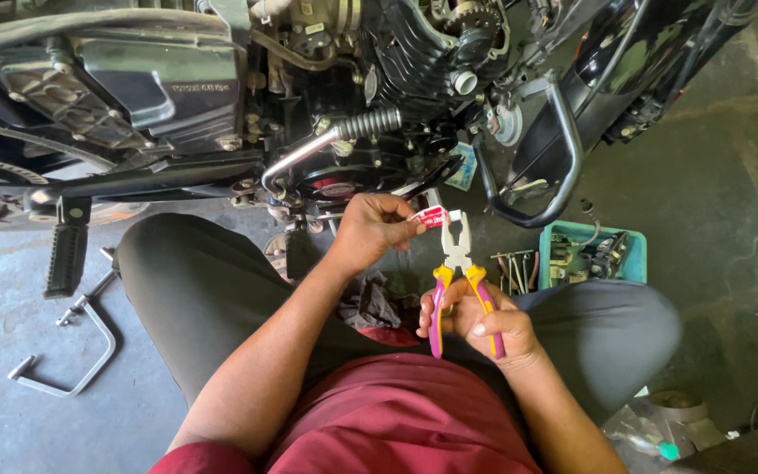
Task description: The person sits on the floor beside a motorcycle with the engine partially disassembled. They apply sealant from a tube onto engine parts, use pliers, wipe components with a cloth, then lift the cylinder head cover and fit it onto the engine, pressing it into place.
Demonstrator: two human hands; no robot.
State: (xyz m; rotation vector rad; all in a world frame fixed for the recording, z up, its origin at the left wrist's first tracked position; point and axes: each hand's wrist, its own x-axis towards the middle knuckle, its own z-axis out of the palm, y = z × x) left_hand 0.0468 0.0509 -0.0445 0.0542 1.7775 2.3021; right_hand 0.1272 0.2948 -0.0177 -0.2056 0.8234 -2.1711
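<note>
The left hand (375, 230) is pinching a small red-and-white tube (430, 217), its long axis lying level and pointing right. The right hand (484, 325) is wrapped around the yellow-and-purple handles of steel pliers (459, 263), which are standing upright below the tube with their spread nose just reaching its tip, in front of the black motorcycle engine (370, 96).

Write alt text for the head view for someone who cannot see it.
A seated person's right hand holds pliers whose jaws meet a small red-and-white tube pinched in the left hand. A motorcycle stands ahead, a teal tool tray beside it.
</note>
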